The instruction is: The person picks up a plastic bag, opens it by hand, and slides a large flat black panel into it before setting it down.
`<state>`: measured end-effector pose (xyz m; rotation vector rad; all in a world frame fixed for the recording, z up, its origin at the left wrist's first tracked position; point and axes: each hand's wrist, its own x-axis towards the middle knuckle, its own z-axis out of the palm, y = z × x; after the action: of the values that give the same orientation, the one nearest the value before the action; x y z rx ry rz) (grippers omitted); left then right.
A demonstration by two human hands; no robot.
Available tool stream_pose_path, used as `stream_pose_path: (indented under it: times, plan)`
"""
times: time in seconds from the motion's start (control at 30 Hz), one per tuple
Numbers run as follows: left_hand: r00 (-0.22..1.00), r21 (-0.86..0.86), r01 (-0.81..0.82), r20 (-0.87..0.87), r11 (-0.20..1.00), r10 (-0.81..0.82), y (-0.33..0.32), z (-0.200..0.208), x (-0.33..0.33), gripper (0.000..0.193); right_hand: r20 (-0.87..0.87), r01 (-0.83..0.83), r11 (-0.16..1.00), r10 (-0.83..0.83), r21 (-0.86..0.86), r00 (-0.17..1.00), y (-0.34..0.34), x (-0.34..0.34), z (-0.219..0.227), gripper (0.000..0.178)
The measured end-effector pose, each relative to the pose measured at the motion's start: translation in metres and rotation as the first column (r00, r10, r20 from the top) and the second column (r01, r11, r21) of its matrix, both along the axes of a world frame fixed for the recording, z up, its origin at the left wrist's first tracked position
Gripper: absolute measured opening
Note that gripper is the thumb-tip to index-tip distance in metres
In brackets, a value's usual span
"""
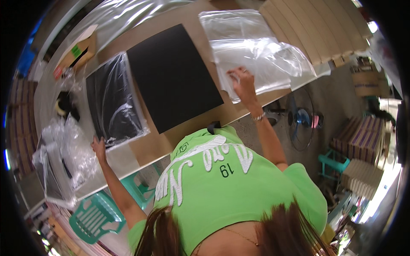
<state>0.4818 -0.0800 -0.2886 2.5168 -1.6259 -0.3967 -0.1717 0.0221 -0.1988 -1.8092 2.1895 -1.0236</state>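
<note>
My left hand point(99, 147) is at the near left corner of a black sheet in a clear plastic bag point(113, 100), with thumb and fingers closed about that corner. To the right, a bare black sheet point(174, 79) lies flat on brown cardboard, and neither hand touches it. Over a pile of clear plastic bags point(267, 62), my right hand point(243, 83) is closed, its fingertips pinched on what looks like the edge of the top bag. The plastic is so transparent that the exact grip is hard to see.
Crumpled plastic point(79, 149) and a black-and-tan tape roll point(62, 104) lie at the left, near an open cardboard box point(83, 49). Stacked cardboard point(316, 27) fills the far right. Below the table edge stand a green plastic chair point(95, 217) and a fan point(301, 117).
</note>
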Motion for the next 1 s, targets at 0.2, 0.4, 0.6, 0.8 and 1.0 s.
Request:
stream_pose_path:
  times: [0.2,0.4,0.6,0.8,1.0]
  plan:
    - [0.981,-0.073,0.177,0.088,0.982,-0.170,-0.018,0.051,-0.042,0.060,-0.398,0.537,0.804,-0.593,-0.253,0.700,-0.023,-0.087,0.016,0.050]
    - [0.829,-0.410,0.415,-0.197,0.812,-0.523,-0.034,0.174,-0.195,0.045,-0.468,0.453,0.889,-0.427,-0.062,0.774,-0.041,-0.148,0.057,0.011]
    - [0.412,-0.591,0.528,-0.450,0.610,-0.792,0.005,0.257,-0.354,0.047,0.119,-0.193,0.979,0.199,-0.058,0.973,-0.057,-0.038,0.172,0.013]
    - [0.144,-0.692,0.560,-0.460,0.455,-0.876,0.025,0.269,-0.445,0.046,0.086,-0.624,0.725,0.669,-0.291,0.738,-0.064,0.048,0.217,0.013]
    - [0.274,-0.584,0.533,-0.567,0.613,-0.777,-0.006,0.241,-0.421,0.030,-0.565,-0.385,0.898,0.209,-0.212,0.798,-0.086,-0.005,0.198,0.024]
